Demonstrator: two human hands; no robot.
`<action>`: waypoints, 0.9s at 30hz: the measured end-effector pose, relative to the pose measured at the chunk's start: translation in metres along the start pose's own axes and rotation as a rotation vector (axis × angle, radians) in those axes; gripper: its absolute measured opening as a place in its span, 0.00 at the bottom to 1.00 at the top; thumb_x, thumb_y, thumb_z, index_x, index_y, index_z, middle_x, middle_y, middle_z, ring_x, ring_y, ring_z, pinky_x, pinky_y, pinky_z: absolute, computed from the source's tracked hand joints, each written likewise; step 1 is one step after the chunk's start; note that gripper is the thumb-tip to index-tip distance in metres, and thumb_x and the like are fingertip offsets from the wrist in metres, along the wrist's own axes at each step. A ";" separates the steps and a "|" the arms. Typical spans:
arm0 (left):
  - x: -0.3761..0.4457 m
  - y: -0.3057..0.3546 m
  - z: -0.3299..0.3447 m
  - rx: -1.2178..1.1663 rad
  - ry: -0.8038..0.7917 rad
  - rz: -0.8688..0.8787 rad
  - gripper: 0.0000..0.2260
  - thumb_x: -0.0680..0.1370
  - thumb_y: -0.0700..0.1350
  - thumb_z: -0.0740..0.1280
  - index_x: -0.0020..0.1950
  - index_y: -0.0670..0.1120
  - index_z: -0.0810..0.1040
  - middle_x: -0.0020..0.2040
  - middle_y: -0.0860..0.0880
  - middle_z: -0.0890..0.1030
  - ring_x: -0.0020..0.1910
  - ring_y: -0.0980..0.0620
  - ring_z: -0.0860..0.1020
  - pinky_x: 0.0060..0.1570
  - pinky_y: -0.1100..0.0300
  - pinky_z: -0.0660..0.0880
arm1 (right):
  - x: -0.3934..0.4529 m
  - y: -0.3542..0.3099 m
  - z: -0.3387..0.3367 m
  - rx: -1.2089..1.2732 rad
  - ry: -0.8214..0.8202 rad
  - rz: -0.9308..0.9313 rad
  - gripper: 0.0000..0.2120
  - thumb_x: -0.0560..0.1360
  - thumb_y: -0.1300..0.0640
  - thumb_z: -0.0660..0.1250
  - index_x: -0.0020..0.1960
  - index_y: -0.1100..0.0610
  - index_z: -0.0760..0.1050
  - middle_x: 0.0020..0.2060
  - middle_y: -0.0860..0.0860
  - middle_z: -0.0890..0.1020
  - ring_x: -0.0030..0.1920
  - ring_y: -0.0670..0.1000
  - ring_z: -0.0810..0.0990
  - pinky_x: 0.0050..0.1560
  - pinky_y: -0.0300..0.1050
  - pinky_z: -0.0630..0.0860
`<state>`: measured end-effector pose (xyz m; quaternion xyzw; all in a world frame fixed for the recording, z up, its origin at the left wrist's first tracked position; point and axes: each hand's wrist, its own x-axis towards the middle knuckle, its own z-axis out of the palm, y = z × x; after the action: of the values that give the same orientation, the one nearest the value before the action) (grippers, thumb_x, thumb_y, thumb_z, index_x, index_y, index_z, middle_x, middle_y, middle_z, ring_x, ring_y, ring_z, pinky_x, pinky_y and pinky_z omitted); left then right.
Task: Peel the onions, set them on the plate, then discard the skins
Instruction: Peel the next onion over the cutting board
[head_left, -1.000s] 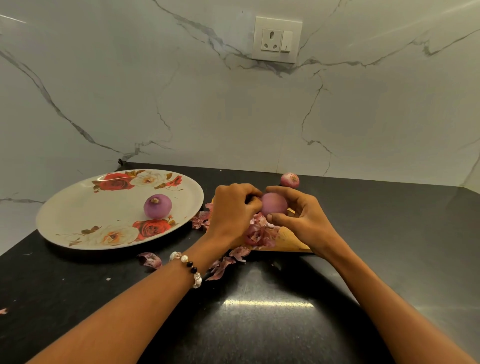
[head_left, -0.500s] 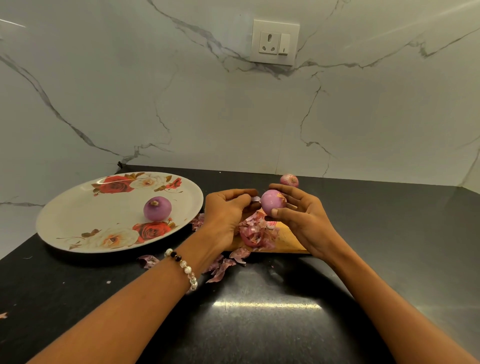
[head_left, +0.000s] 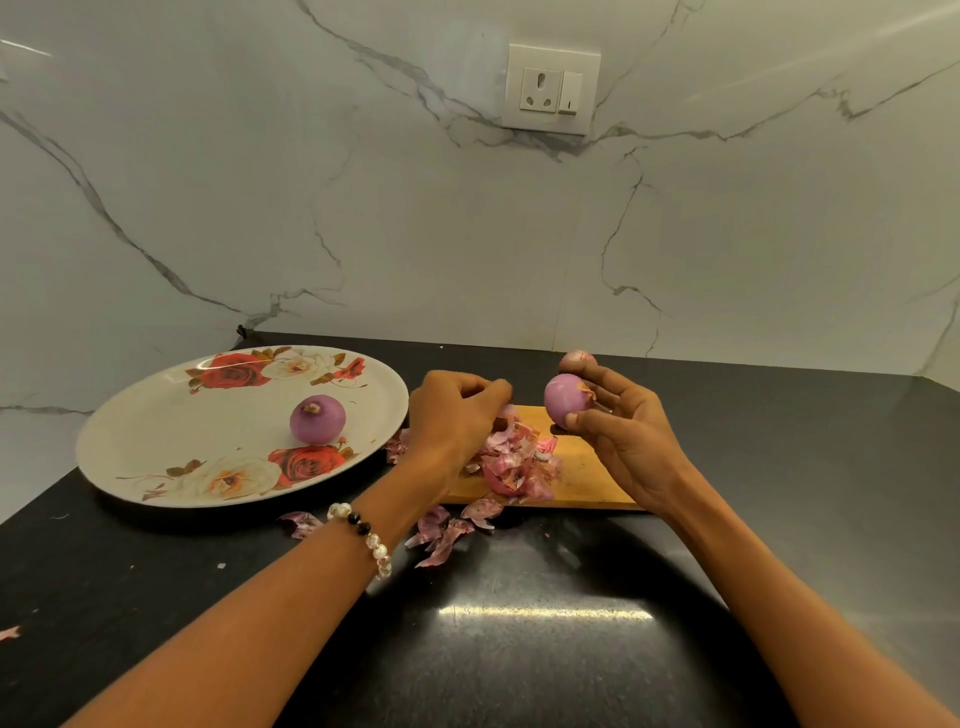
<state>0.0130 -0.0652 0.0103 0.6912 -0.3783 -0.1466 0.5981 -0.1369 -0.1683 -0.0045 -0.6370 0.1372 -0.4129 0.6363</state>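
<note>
Peeling underway: right hand (head_left: 621, 431) grips onion (head_left: 565, 400) above board (head_left: 582, 480); left hand (head_left: 457, 415) curled over skins (head_left: 511, 462), contents unclear. Next: strip last flake.

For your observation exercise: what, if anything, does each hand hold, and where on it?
The right hand holds the peeled onion by its sides, thumb below, fingers above. Whether the left hand's curled fingers pinch any skin cannot be told.

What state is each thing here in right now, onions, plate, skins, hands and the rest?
Held onion: nearly peeled, a skin scrap still on, gripped by right hand.
Plate onion: peeled, resting on plate.
Far onion: unpeeled, on the counter.
Skins: piled on board, some spilled onto the counter.
Left hand: fingers curled over the skins; whether it holds any is unclear.
</note>
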 end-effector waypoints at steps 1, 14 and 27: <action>-0.001 0.000 0.000 0.052 0.001 0.049 0.07 0.76 0.48 0.70 0.41 0.47 0.84 0.39 0.51 0.84 0.38 0.55 0.81 0.45 0.59 0.79 | 0.000 0.002 0.000 -0.047 -0.006 -0.004 0.26 0.69 0.80 0.65 0.56 0.54 0.80 0.57 0.53 0.80 0.55 0.55 0.81 0.52 0.51 0.82; 0.000 -0.005 -0.001 0.228 -0.112 0.617 0.11 0.73 0.43 0.74 0.54 0.44 0.84 0.47 0.47 0.85 0.43 0.58 0.80 0.46 0.71 0.77 | -0.005 0.002 0.002 -0.428 -0.136 -0.032 0.28 0.68 0.75 0.70 0.63 0.55 0.78 0.56 0.51 0.83 0.57 0.51 0.81 0.57 0.47 0.80; 0.004 -0.010 0.000 0.569 -0.165 0.994 0.06 0.74 0.39 0.72 0.47 0.37 0.83 0.39 0.42 0.84 0.35 0.47 0.82 0.35 0.50 0.81 | -0.007 0.003 0.007 -0.577 -0.157 -0.066 0.27 0.70 0.74 0.71 0.61 0.50 0.75 0.56 0.47 0.80 0.55 0.40 0.81 0.51 0.34 0.78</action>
<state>0.0196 -0.0680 0.0018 0.5503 -0.7274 0.2064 0.3541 -0.1355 -0.1593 -0.0088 -0.8258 0.1784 -0.3266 0.4238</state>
